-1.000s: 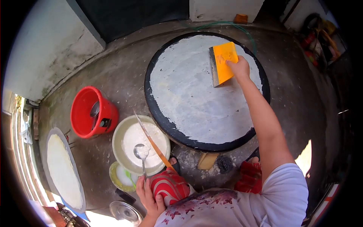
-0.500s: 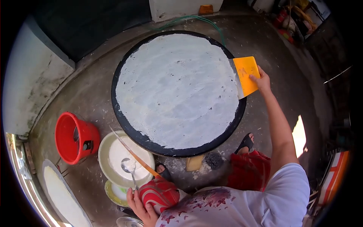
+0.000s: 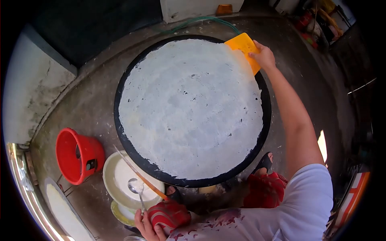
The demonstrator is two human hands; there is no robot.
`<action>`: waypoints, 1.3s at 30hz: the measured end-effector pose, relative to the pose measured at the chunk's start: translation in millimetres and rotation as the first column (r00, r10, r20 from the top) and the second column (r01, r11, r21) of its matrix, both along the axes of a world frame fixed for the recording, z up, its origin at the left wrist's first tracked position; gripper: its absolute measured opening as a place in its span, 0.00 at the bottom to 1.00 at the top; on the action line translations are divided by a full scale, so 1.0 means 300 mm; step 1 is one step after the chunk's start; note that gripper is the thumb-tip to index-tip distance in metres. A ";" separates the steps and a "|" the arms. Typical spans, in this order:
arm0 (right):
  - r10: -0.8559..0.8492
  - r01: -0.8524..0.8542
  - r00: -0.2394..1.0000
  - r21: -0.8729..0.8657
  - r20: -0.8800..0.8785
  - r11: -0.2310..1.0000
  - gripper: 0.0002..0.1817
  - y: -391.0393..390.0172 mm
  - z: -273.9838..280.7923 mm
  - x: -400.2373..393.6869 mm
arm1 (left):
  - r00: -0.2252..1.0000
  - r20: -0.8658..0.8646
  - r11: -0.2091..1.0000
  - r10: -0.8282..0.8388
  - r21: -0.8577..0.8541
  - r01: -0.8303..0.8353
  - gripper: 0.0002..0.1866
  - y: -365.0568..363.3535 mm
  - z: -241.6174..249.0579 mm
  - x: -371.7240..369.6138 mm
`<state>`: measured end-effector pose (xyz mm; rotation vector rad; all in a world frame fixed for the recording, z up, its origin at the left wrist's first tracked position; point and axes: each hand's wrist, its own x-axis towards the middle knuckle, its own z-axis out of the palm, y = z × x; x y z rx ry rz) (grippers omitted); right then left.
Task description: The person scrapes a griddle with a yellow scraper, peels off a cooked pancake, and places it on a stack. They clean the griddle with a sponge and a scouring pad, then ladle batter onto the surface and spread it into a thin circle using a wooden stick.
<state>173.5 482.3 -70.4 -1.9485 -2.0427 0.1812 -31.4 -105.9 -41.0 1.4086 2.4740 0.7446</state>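
Observation:
My right hand (image 3: 263,55) grips a flat yellow scraper (image 3: 246,48) at the upper right rim of a large round black griddle (image 3: 266,120). The scraper's edge rests on a thin white layer of batter (image 3: 189,108) spread over nearly the whole griddle, with small dark gaps in it. Low in view, beside my red-clad knee, my left hand (image 3: 149,227) has its fingers around the handle end of a metal ladle (image 3: 136,186); the grip is partly hidden. The ladle's head lies in a pale bowl (image 3: 107,180) of white batter.
A long thin wooden stick (image 3: 141,176) crosses the batter bowl. A red bucket (image 3: 91,154) stands on the floor at left. Another dish (image 3: 120,213) sits below the bowl. A round white sheet (image 3: 60,209) is at lower left. A green hose (image 3: 201,19) runs behind the griddle.
My right hand has moved the scraper up and leftward along the griddle's right rim. The view has shifted slightly. My left hand stays by the ladle handle.

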 end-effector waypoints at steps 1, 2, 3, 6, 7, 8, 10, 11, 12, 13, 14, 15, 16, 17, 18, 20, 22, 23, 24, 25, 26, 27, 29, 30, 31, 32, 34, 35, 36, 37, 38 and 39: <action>0.007 -0.007 1.000 -0.007 0.004 1.000 0.31 0.018 0.025 -0.018 | 1.000 0.004 1.000 0.007 -0.007 -0.007 0.23 0.005 -0.001 -0.001; -0.108 0.108 0.994 -0.052 0.005 0.993 0.31 0.043 0.049 -0.041 | 1.000 -0.015 1.000 0.003 -0.017 -0.003 0.22 0.010 -0.003 -0.007; -0.219 0.219 0.976 -0.094 0.008 0.971 0.30 0.077 0.055 -0.069 | 0.999 -0.037 1.000 0.001 -0.023 -0.002 0.22 0.017 -0.009 -0.016; -0.082 0.086 0.992 -0.038 0.095 0.996 0.30 0.146 0.023 -0.189 | 0.981 -0.155 0.991 -0.119 -0.076 0.108 0.21 -0.005 -0.050 -0.039; 0.025 -0.025 0.975 -0.003 0.220 1.000 0.28 0.158 0.014 -0.231 | 0.982 -0.152 0.992 -0.111 -0.078 0.100 0.21 -0.022 -0.069 -0.046; 0.033 -0.032 0.975 -0.007 0.220 0.999 0.28 0.180 0.011 -0.250 | 0.969 -0.195 0.986 -0.153 -0.090 0.138 0.21 -0.042 -0.089 -0.056; -0.056 0.054 0.975 0.016 0.214 0.998 0.28 0.242 0.011 -0.302 | 0.952 -0.245 0.981 -0.183 -0.105 0.162 0.21 -0.011 -0.076 -0.069; -0.043 0.041 0.976 0.015 0.212 0.999 0.28 0.269 0.002 -0.340 | 0.988 -0.138 0.995 -0.068 -0.085 0.057 0.21 0.028 -0.037 -0.057; 0.019 -0.030 0.977 0.047 0.213 0.998 0.29 0.289 -0.004 -0.379 | 0.998 -0.026 0.996 0.048 -0.076 -0.050 0.22 0.056 -0.016 -0.052; 0.082 -0.100 0.973 0.077 0.216 0.992 0.30 0.305 -0.011 -0.416 | 0.998 -0.023 0.995 0.060 -0.078 -0.062 0.22 0.053 -0.022 -0.054; 0.165 -0.193 0.962 0.119 0.217 0.974 0.31 0.319 -0.026 -0.465 | 0.998 -0.013 0.994 0.067 -0.082 -0.067 0.23 0.046 -0.028 -0.055; 0.245 -0.272 0.950 0.129 0.194 0.954 0.30 0.332 -0.037 -0.522 | 0.997 -0.004 0.994 0.074 -0.084 -0.074 0.24 0.040 -0.034 -0.055; 0.324 -0.348 0.930 0.140 0.172 0.927 0.30 0.337 -0.046 -0.584 | 0.996 -0.001 0.992 0.085 -0.089 -0.085 0.24 0.038 -0.036 -0.052; 0.406 -0.425 0.903 0.163 0.140 0.890 0.29 0.337 -0.057 -0.646 | 0.995 0.004 0.994 0.101 -0.050 -0.100 0.25 0.041 -0.038 -0.047; 0.484 -0.496 0.868 0.191 0.110 0.847 0.29 0.325 -0.061 -0.713 | 0.993 0.007 0.993 0.115 -0.009 -0.115 0.25 0.041 -0.041 -0.044; 0.585 -0.588 0.808 0.170 0.073 0.791 0.28 0.270 -0.063 -0.863 | 0.992 0.008 0.992 0.125 -0.002 -0.125 0.26 0.027 -0.048 -0.041; 0.654 -0.658 0.743 0.026 -0.144 0.753 0.27 0.152 -0.043 -1.011 | 0.991 0.005 0.991 0.133 0.001 -0.133 0.26 0.017 -0.045 -0.039; 0.731 -0.731 0.670 0.054 -0.129 0.680 0.26 0.103 -0.041 -1.079 | 0.990 0.023 0.990 0.139 0.022 -0.139 0.27 0.019 -0.042 -0.035; 0.796 -0.794 0.595 0.077 -0.111 0.603 0.25 0.051 -0.042 -1.136 | 0.989 0.043 0.989 0.140 0.041 -0.142 0.27 0.013 -0.036 -0.034; 0.832 -0.844 0.517 0.045 -0.203 0.535 0.25 -0.020 -0.030 -1.184 | 0.989 0.042 0.989 0.141 0.041 -0.143 0.27 0.004 -0.036 -0.034; 0.851 -0.887 0.434 0.022 -0.296 0.461 0.24 -0.102 -0.011 -1.221 | 0.992 0.026 0.991 0.127 0.043 -0.128 0.27 -0.007 -0.038 -0.035; 0.876 -0.928 0.363 -0.042 -0.318 0.370 0.24 -0.179 0.008 -1.252 | 0.993 0.007 0.992 0.115 0.047 -0.115 0.28 -0.017 -0.038 -0.036; 0.927 -0.974 0.212 -0.138 -0.310 0.177 0.24 -0.338 0.033 -1.301 | 0.991 0.019 0.991 0.133 0.026 -0.133 0.28 -0.023 -0.012 -0.021; 0.952 -0.981 0.130 -0.174 -0.276 0.084 0.23 -0.416 0.042 -1.317 | 0.988 0.036 0.989 0.149 0.003 -0.149 0.28 -0.026 0.001 -0.017; 0.970 -0.986 0.026 -0.164 -0.241 -0.015 0.23 -0.491 0.048 -1.322 | 0.987 0.033 0.987 0.158 0.007 -0.158 0.28 -0.033 0.008 -0.015; 0.975 -0.980 -0.081 -0.159 -0.207 -0.115 0.22 -0.565 0.051 -1.318 | 0.988 0.030 0.989 0.150 0.018 -0.150 0.28 -0.044 0.014 -0.009; 0.953 -0.948 -0.277 -0.125 -0.119 -0.292 0.20 -0.700 0.102 -1.283 | 0.989 0.025 0.989 0.142 0.026 -0.143 0.28 -0.074 0.024 0.002; 0.909 -0.898 -0.414 -0.145 -0.047 -0.416 0.18 -0.759 0.103 -1.272 | 0.992 0.029 0.991 0.124 0.041 -0.125 0.27 -0.091 0.028 0.004; 0.875 -0.855 -0.483 -0.195 -0.038 -0.481 0.17 -0.831 0.132 -1.217 | 0.994 0.032 0.993 0.103 0.057 -0.105 0.26 -0.111 0.028 0.007; 0.864 -0.837 -0.503 -0.275 0.041 -0.474 0.14 -0.909 0.191 -1.133 | 0.994 0.029 0.993 0.102 0.060 -0.104 0.26 -0.136 0.012 0.018; 0.791 -0.813 -0.579 -0.073 0.195 -0.577 0.09 -0.958 0.166 -1.070 | 0.988 0.074 0.985 0.138 0.093 -0.144 0.27 -0.166 -0.011 0.031; 0.776 -0.778 -0.563 0.135 0.284 -0.614 0.05 -0.994 0.186 -0.984 | 0.978 0.118 0.974 0.171 0.128 -0.186 0.28 -0.193 -0.015 0.041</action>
